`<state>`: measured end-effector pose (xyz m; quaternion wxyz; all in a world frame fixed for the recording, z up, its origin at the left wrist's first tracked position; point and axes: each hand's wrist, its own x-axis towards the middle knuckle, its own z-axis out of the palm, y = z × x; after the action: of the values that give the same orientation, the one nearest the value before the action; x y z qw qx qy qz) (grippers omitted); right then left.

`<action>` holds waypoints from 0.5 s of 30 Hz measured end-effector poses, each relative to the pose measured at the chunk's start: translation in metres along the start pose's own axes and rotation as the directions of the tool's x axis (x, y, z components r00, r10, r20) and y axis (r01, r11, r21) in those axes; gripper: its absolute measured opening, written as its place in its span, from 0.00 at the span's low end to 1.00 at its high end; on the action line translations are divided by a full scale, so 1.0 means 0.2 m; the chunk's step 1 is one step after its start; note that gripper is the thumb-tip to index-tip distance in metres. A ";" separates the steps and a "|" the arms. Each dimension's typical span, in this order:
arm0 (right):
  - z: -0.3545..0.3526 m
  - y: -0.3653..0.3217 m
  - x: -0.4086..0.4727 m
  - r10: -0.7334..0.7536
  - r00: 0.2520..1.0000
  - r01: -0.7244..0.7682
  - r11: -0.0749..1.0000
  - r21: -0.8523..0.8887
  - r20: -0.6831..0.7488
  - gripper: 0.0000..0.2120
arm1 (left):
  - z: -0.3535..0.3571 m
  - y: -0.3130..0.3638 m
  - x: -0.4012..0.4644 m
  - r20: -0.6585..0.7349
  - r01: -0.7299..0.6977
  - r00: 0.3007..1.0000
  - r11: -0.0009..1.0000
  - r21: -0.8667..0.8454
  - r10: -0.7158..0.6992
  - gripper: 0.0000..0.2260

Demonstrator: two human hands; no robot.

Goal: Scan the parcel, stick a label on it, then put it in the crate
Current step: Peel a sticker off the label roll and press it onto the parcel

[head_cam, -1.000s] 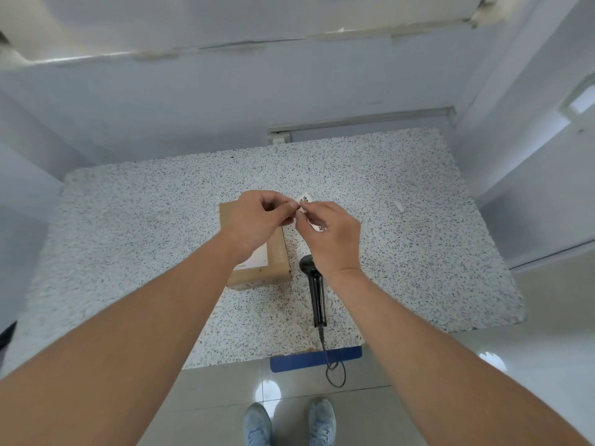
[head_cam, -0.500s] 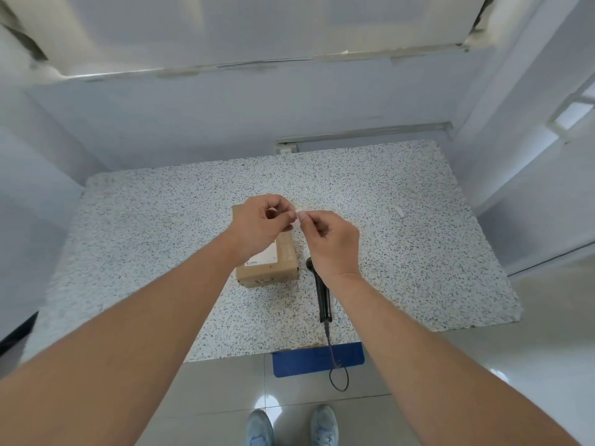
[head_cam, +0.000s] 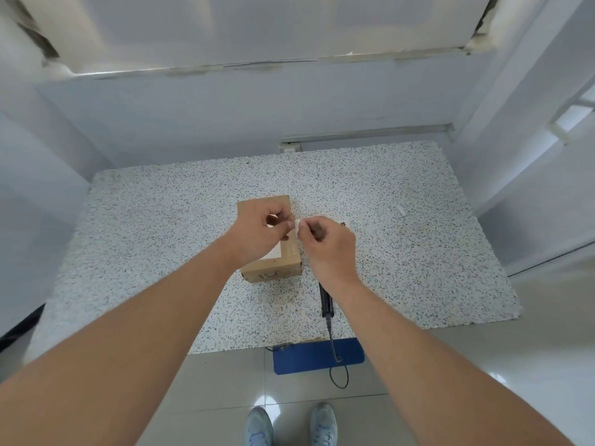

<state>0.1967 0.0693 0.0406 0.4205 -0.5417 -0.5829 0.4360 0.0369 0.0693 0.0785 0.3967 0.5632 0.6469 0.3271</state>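
Both hands are up over the table, fingertips pinched together on a little white label (head_cam: 297, 224) between them. The left hand (head_cam: 262, 235) is curled nearly closed, thumb and forefinger nipping the label's left edge, and the right hand (head_cam: 325, 244) is doing the same from the other side, fingers bunched tight. Honestly the label is tiny and mostly covered by fingers, so I can't tell if it's being peeled off a backing or just held. Right under the left hand sits the parcel (head_cam: 273, 265), a small brown cardboard box lying flat on the speckled table (head_cam: 161, 226), closed, with a white sheet stuck on its top face. Just beside the parcel, on its right and partly hidden under the right wrist, lies the black scanner (head_cam: 326, 300), its cable (head_cam: 336, 355) running off the near table edge and looping over the floor. A scrap of white paper with some dark print (head_cam: 344, 224) peeks out past the right hand's knuckles. Further right on the table there's one small white bit (head_cam: 401, 210) on its own. Down below, a blue mat (head_cam: 309, 358) pokes out from under the table, and the person's grey shoes (head_cam: 291, 426) stand on the tiles.
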 end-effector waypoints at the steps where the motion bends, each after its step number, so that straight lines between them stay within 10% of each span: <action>1: 0.00 0.00 0.00 0.005 1.000 -0.005 1.000 0.000 -0.003 0.05 | 0.00 0.00 0.00 0.002 0.002 1.000 1.000 -0.007 -0.002 0.06; 15: 0.09 0.01 -0.07 0.075 0.996 -0.078 0.996 -0.048 -0.058 0.09 | -0.08 -0.26 -0.13 -0.169 0.282 0.943 0.958 -0.055 -0.287 0.07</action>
<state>0.1813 0.0549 0.0332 0.4059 -0.5859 -0.5605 0.4217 0.0007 0.0362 0.0450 0.3896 0.4269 0.7488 0.3244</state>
